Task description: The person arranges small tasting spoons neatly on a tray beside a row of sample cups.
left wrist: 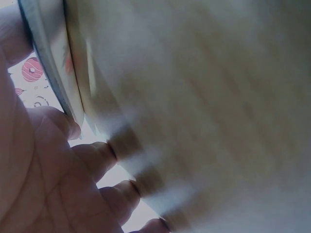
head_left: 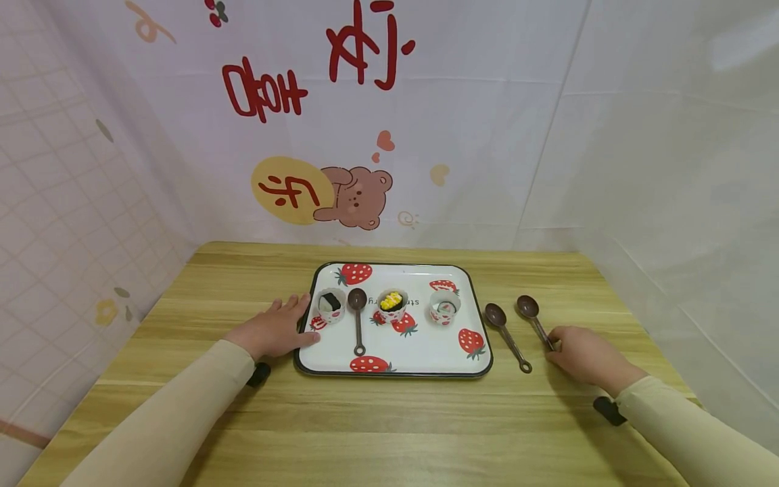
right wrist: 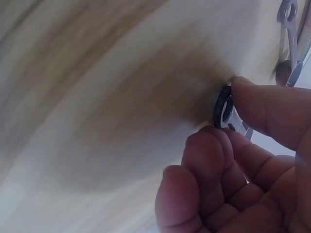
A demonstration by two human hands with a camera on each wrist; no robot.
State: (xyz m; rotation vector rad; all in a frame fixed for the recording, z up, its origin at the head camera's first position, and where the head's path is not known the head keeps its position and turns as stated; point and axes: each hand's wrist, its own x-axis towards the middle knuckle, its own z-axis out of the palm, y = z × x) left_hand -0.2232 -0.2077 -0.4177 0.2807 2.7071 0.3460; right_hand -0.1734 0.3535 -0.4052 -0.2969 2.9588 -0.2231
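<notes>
My left hand (head_left: 280, 328) rests at the left edge of a white strawberry-print tray (head_left: 426, 352), thumb over the rim and the other fingers spread along the outside. My right hand (head_left: 587, 355) pinches the ring end of a brown measuring spoon (head_left: 528, 308) between thumb and fingertips; the ring (right wrist: 224, 107) shows close over the table in the right wrist view. A second brown spoon (head_left: 496, 315) lies between that one and the tray. On the tray, a third spoon (head_left: 358, 299) lies lengthwise between two small cups.
The tray carries a cup with a rice ball (head_left: 331, 306), a cup with yellow-topped sushi (head_left: 392, 306) and a cup with a sushi roll (head_left: 445, 308). Beneath everything is a wood-grain table (head_left: 389, 426). A printed curtain (head_left: 487, 122) hangs behind it and along both sides.
</notes>
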